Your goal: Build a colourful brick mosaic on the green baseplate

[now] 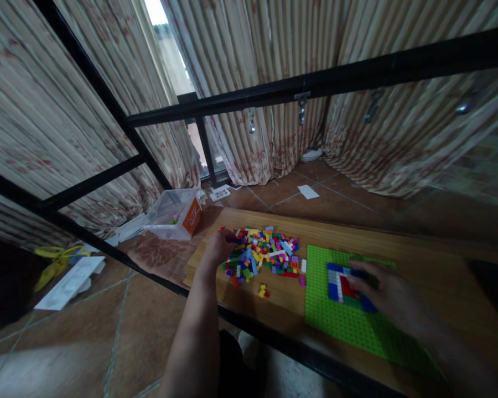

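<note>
Over the left side of a heap of mixed toy bricks (pixel 265 251), my left hand (pixel 219 244) is closed, with a dark blue brick (pixel 235 240) at its fingertips. A green studded baseplate (pixel 319 315) lies to the right of the heap. On it is a low build of toy bricks (pixel 335 284) in blue, white, red and green. My right hand (pixel 379 287) reaches over the build's right side, its thumb and fingers closed about a dark blue brick (pixel 363 273). Its fingers partly hide the build, and I cannot tell whether that brick is attached.
Bricks lie on a wooden board (pixel 269 315) with a black metal edge (pixel 299 354) near me. A clear plastic box (pixel 166 218) with an orange label stands at the back left. Black bars (pixel 249 99) cross in front of the curtains (pixel 265 50). White packaging (pixel 68 284) lies on the tiled floor.
</note>
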